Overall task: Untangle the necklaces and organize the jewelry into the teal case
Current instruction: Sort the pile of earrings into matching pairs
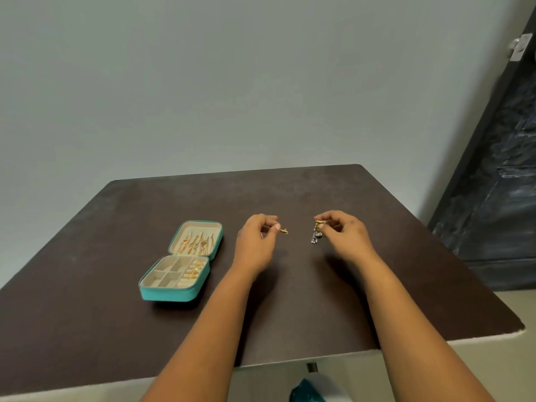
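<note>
Nearest the camera, two bare forearms reach forward over the dark brown matte table (290, 314), whose front right corner is chipped pale. Below the table edge, a crumpled teal object (304, 391) sits low in view; what it is cannot be told.

To the left of the left hand, well apart from its fingers, lies the open teal zip-around jewelry case (177, 297). Its cream tray has small compartments, with gold pieces in those on the right side. Its raised lid (200, 236) holds thin gold chains.

The left hand (255, 242) has its fingers curled, thumb and forefinger pinching a small gold clasp piece (284, 231) that juts out just beyond the fingertips. The right hand (342, 230) is likewise curled, its fingertips pinching a cluster of gold and silver jewelry (316, 233) that dangles below them above the table. Any chain between the two hands is too fine to make out.

Beyond stand a plain pale grey wall (203, 82) and, far right, a dark door (499, 169) with a metal knob.
</note>
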